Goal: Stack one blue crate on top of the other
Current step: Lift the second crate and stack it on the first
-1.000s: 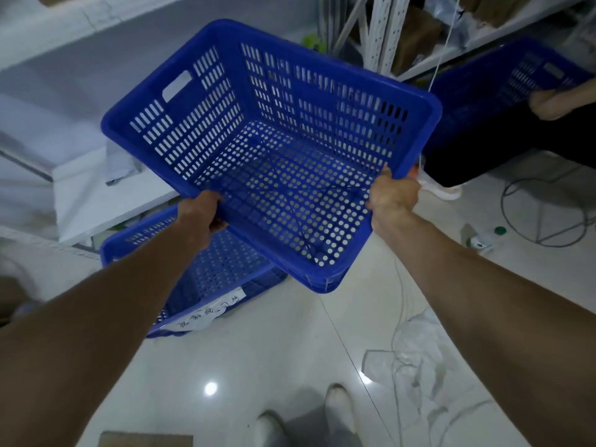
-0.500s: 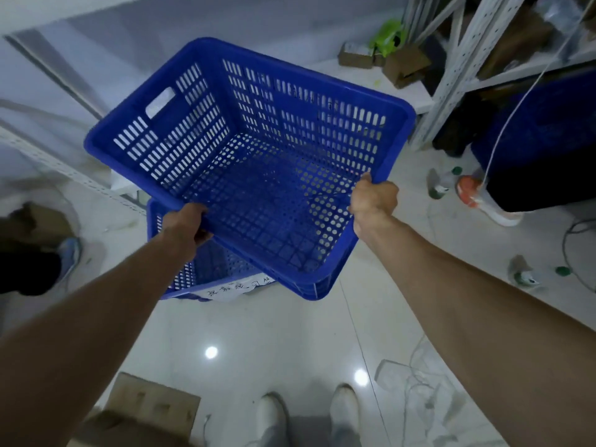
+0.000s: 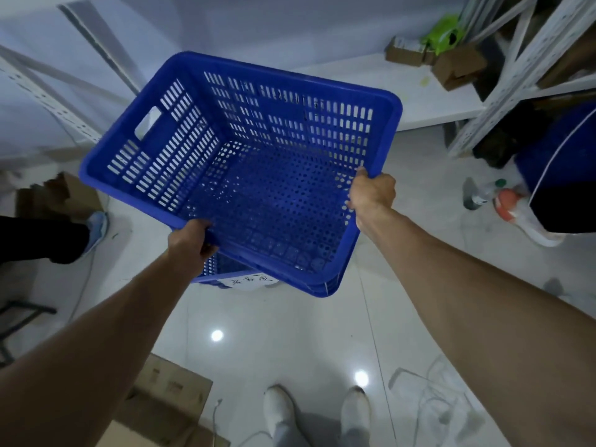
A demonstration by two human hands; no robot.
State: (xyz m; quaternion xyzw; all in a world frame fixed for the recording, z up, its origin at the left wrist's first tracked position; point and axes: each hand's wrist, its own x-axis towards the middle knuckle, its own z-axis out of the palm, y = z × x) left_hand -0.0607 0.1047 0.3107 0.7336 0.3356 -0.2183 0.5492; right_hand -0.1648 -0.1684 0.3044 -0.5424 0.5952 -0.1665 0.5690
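Both hands grip the top crate point(image 3: 258, 162) — left hand point(image 3: 188, 245) at seven o'clock, right hand point(image 3: 372, 193) at four. Lower crate point(image 3: 222, 269) peeks out underneath.

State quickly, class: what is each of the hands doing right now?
Left hand: closed on the near rim of the upper blue crate.
Right hand: closed on the same crate's right rim.

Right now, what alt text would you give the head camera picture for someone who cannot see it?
Two bare hands, left hand and right hand, grip the rim of an empty blue perforated crate, held tilted above a second blue crate on the white tiled floor. That lower crate is mostly hidden and bears a handwritten paper label.
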